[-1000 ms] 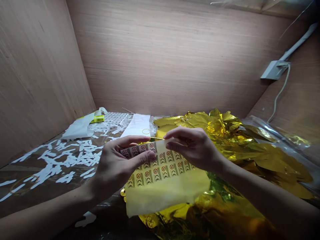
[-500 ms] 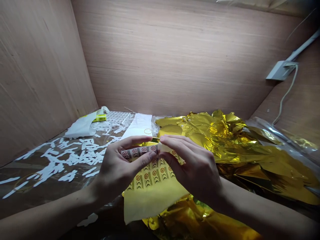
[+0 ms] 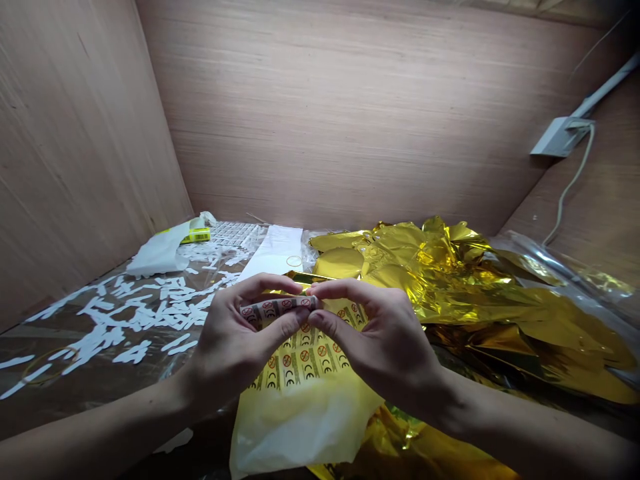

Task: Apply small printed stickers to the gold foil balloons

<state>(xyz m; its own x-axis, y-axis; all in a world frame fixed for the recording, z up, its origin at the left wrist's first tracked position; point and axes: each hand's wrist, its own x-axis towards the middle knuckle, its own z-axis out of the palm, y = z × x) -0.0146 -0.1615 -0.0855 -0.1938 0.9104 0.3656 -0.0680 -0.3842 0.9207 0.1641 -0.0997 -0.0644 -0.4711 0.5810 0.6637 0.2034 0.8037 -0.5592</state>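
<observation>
Pinching the upper edge of the sticker sheet (image 3: 305, 360) with closed fingers (image 3: 267, 283) of left hand (image 3: 233, 333) and right hand (image 3: 390, 333). Drooping below these fingers, partly covering the gold foil (image 3: 400, 267) from view.

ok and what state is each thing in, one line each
Sticker sheet: held up, bent, labels on it
Left hand: pinching the sticker sheet
Right hand: at its top edge, grip unclear
Gold foil: piled, crumpled
White strips: scattered loose
Long white paper: lying flat
Yellow packet: partly covered
White cable: hanging slack
</observation>
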